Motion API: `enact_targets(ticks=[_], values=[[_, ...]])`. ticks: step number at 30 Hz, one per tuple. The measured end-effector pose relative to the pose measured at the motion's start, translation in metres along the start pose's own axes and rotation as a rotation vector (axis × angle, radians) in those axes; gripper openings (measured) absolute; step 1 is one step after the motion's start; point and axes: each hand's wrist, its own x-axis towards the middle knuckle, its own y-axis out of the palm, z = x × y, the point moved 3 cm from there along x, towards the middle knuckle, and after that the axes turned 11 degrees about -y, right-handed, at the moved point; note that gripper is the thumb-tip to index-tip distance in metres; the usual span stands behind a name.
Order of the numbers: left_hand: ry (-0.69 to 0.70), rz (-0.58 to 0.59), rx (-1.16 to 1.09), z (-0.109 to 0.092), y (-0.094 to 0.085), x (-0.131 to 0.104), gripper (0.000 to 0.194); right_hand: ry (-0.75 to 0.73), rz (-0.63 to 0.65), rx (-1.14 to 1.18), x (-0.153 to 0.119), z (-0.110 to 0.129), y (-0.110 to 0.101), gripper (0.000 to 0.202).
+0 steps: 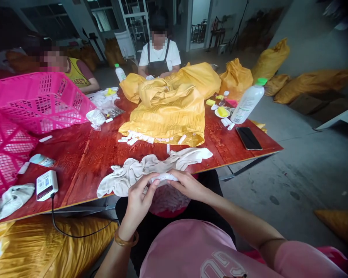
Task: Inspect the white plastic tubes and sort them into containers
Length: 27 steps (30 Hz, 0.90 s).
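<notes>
Over my lap, my left hand [140, 196] and my right hand [188, 186] come together around a small white strip-like piece [164, 177]. Fingers and thumb of the left hand pinch one end, while the right hand's fingers close on the other. Its exact kind is too small to tell. Below it, between my legs, a red basin [174, 213] holds many similar white pieces [169, 199]. A crumpled white cloth [145, 166] lies along the table edge just beyond my hands. Farther in, white pieces [137, 137] spill from the mouth of a yellow woven sack [168, 112].
Pink plastic baskets [40, 102] stand on the red table [84, 154] at left, near a white corded device [46, 186]. At right are a white bottle [248, 102], a phone [248, 138] and a yellow sponge [222, 111]. Two people sit across the table.
</notes>
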Motion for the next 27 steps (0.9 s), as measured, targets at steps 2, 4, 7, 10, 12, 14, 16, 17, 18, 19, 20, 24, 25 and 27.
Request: enact_targets(ticks=[2,4,7,10,12,14,16,17,18,19,20,24,25,27], values=[[-0.120,0.071,-0.090,0.007,-0.003,-0.001,0.026,-0.001,-0.015,-0.169,-0.003,0.003,0.004,0.019],[-0.195,0.141,-0.153,0.014,-0.004,-0.001,0.029,-0.014,-0.027,-0.300,-0.003,0.006,0.007,0.019],[-0.176,0.141,-0.089,0.017,-0.008,-0.001,0.028,-0.040,0.015,-0.441,0.000,0.008,0.008,0.016],[-0.098,0.044,0.069,0.013,-0.014,-0.002,0.027,-0.030,0.078,-0.444,0.002,0.004,0.007,0.014],[-0.054,0.029,0.147,0.011,-0.017,-0.003,0.027,-0.033,0.103,-0.390,0.002,0.001,0.008,0.013],[-0.033,0.056,0.196,0.012,-0.018,-0.002,0.027,-0.052,0.114,-0.383,0.001,-0.003,0.010,0.011],[-0.055,0.106,0.229,0.017,-0.016,-0.001,0.028,-0.086,0.117,-0.480,0.000,-0.007,0.013,0.012],[-0.076,0.131,0.234,0.020,-0.013,-0.001,0.029,-0.103,0.114,-0.542,0.000,-0.008,0.016,0.013],[-0.095,0.152,0.226,0.022,-0.010,0.000,0.030,-0.117,0.109,-0.591,-0.001,-0.008,0.018,0.015],[-0.106,0.167,0.201,0.024,-0.005,0.001,0.030,-0.123,0.102,-0.605,-0.001,-0.008,0.021,0.016],[-0.111,0.173,0.164,0.025,0.000,0.001,0.030,-0.118,0.093,-0.574,0.000,-0.008,0.023,0.016],[-0.130,0.171,0.030,0.023,0.011,-0.001,0.035,-0.055,0.063,-0.198,0.002,-0.003,0.022,0.016],[-0.140,0.163,0.006,0.023,0.011,-0.002,0.036,-0.041,0.063,-0.110,0.003,-0.002,0.020,0.016],[-0.131,0.103,-0.049,0.024,0.006,-0.004,0.033,-0.016,0.074,0.022,0.003,0.000,0.015,0.017]])
